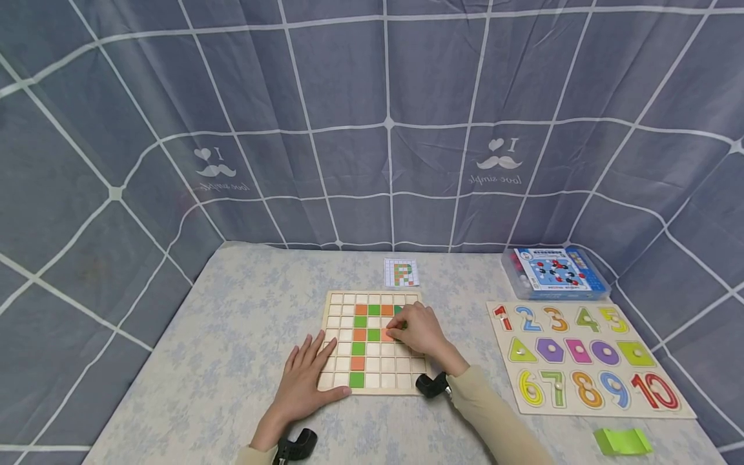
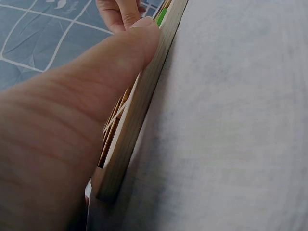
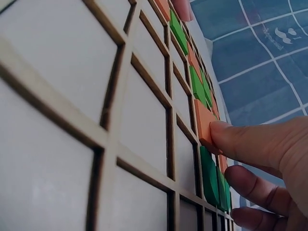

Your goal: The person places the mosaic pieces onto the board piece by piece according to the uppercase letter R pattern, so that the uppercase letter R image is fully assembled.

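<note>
A wooden grid board (image 1: 389, 391) lies on the table, with orange, light green and dark green square tiles among its pale cells. My left hand (image 1: 308, 381) rests flat with spread fingers at the board's left side, thumb along the front rim. In the left wrist view, that thumb (image 2: 130, 53) lies on the wooden edge. Over the board's right half, my right hand (image 1: 420, 328) pinches an orange tile (image 3: 205, 122) at its cell, thumb against its edge. A dark green tile (image 3: 208, 178) sits beside it. The index fingertip's contact is partly hidden.
Behind the board lies a pattern card (image 1: 402, 272) with a coloured grid figure. To the right are a number-and-shape puzzle board (image 1: 593, 358), a clear plastic box (image 1: 555, 274) and a light green plastic piece (image 1: 623, 442). A tiled-pattern curtain (image 1: 360, 161) surrounds the table.
</note>
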`<state>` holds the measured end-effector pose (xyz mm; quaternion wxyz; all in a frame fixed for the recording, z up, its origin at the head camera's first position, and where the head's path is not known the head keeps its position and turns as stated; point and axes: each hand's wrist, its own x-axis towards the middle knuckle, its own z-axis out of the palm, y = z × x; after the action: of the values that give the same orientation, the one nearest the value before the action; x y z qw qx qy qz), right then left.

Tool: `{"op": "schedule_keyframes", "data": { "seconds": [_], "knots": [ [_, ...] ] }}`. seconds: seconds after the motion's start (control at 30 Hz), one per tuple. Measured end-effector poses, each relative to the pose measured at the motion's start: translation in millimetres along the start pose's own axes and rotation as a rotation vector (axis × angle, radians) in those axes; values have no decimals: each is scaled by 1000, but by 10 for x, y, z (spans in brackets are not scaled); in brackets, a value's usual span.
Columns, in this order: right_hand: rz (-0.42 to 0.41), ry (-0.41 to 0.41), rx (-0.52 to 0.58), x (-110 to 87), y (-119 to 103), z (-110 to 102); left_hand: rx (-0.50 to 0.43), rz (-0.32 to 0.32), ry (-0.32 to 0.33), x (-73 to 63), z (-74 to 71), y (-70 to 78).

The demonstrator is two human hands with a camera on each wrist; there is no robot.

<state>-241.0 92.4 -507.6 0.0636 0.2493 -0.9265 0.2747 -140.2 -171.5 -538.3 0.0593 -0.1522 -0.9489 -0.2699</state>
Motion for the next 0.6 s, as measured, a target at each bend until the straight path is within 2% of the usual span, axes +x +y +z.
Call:
{"op": "schedule_keyframes", "data": {
  "seconds": [0.4, 0.6],
  "knots": [
    [6, 5, -61, 20, -38, -36, 15, 10, 10, 8, 15, -27],
    [9, -29, -39, 6, -9, -34, 11, 9, 3, 7, 12, -29]
  ]
}}
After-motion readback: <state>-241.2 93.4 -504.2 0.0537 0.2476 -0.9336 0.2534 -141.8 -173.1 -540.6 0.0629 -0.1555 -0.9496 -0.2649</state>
